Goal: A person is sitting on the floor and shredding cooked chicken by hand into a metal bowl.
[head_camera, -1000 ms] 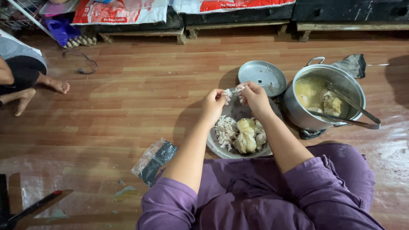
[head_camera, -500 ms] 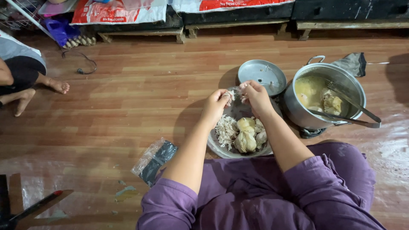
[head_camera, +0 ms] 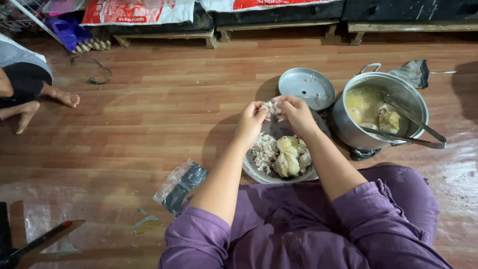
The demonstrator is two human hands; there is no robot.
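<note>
Sitting on the wooden floor (head_camera: 164, 114), you've got a steel pot (head_camera: 381, 114) of broth with tongs (head_camera: 411, 129) on your right, its lid (head_camera: 306, 88) behind the bowl (head_camera: 259, 172) at your knees. Your left hand (head_camera: 253, 121) and right hand (head_camera: 297, 113) both pinch a chicken piece (head_camera: 273, 109) above that bowl's far rim.

Reddish-brown plank floor (head_camera: 164, 114) with pale streaks, purple sleeves and trousers (head_camera: 308, 234) at bottom, silver-grey bowl (head_camera: 259, 175) holding white shredded meat (head_camera: 262, 149) and pale yellow pieces (head_camera: 290, 155), steel pot (head_camera: 348, 130) of yellow broth at right, red-and-white sacks (head_camera: 134, 11) at upper left, grey cloth (head_camera: 412, 72).
</note>
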